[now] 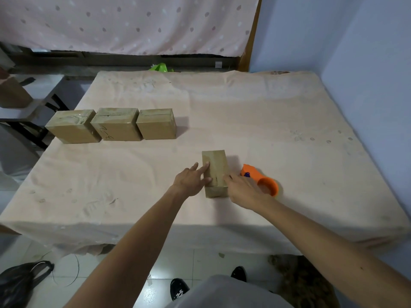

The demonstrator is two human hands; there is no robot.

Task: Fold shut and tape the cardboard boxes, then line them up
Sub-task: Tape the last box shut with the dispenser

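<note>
A small narrow cardboard box lies on the cloth-covered table, its top flaps folded down with a seam along the middle. My left hand rests against the box's left side, with fingers spread onto its top. My right hand touches the box's near right corner with its fingertips. An orange tape dispenser lies just right of the box, partly behind my right hand. Three taped boxes stand in a row at the table's left: the left one, the middle one with writing, the right one.
The table's near edge runs below my forearms. A side shelf with a brown bag stands at far left. A black plastic bag lies on the tiled floor. A blue wall borders the table's right side.
</note>
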